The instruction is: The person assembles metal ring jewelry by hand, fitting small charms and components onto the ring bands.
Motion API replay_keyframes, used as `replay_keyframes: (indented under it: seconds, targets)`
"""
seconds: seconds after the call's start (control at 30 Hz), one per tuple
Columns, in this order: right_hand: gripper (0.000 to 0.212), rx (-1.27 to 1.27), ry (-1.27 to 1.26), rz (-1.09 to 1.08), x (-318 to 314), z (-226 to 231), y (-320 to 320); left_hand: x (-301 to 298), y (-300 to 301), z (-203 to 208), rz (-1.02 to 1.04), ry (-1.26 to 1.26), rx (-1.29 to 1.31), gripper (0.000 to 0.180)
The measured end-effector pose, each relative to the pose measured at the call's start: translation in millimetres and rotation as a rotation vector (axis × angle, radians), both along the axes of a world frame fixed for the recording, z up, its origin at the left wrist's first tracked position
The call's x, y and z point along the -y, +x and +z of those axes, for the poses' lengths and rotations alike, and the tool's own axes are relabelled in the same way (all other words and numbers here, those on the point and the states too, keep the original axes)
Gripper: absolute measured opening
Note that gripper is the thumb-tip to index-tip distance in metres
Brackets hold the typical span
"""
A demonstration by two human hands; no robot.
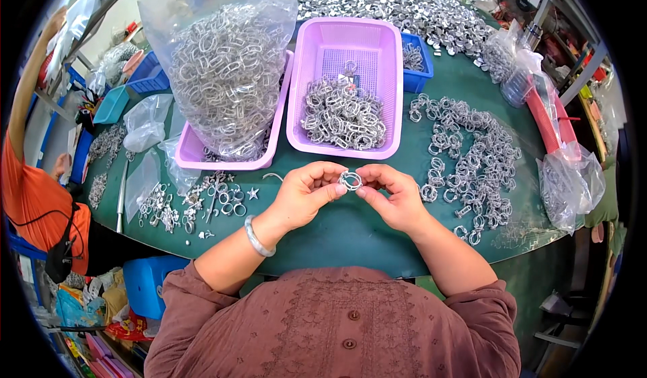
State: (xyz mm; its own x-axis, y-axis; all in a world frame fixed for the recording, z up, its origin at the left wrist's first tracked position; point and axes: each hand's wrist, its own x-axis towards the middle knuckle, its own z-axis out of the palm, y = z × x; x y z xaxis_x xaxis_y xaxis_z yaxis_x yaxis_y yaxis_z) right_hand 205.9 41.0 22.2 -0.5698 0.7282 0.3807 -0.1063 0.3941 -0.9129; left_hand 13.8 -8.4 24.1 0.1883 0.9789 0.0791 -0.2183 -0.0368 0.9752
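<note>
Between my two hands, over the green table near its front edge, is a small silver metal ring (350,180). My left hand (306,189) pinches its left side with thumb and forefinger. On the other side my right hand (394,195) grips it the same way. Just beyond them stands a lilac plastic basket (294,118) with a heap of similar silver rings (344,116) in it. To the right, many more silver pieces (472,155) lie spread on the table. Loose rings and star-shaped bits (216,199) lie left of my left hand.
A second lilac basket (226,165) holds a large clear bag (222,75) full of silver pieces. Behind is a blue bin (418,81) and a wide pile of shiny bits (404,14). A metal rod (122,196) lies far left. A person in orange (40,203) is at the left.
</note>
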Motion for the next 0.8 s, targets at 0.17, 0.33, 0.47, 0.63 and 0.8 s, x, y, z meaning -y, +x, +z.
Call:
replay_keyframes:
  seconds: [0.17, 0.33, 0.47, 0.63, 0.8]
  targets:
    - [0.025, -0.006, -0.007, 0.007, -0.3, -0.4, 0.0, 0.2, 1.1, 0.9, 0.004, -0.005, 0.008, 0.025]
    - [0.025, 0.003, -0.003, -0.001, -0.3, -0.6, 0.7, 1.3, 3.3, 3.5, 0.059, 0.087, -0.081, 0.026]
    - [0.026, 0.005, -0.007, 0.002, -0.8, -2.5, 0.6, 1.4, 1.7, 4.0, 0.093, 0.127, -0.163, 0.027]
    - [0.024, -0.083, -0.264, 0.077, -0.7, -6.6, 1.3, 1.7, 2.0, 13.0, 0.174, 0.377, -0.457, 0.028]
    - [0.022, -0.145, -0.594, 0.254, -7.3, -3.2, 5.7, 1.6, 1.1, 10.5, 0.187, 0.404, -0.462, 0.028]
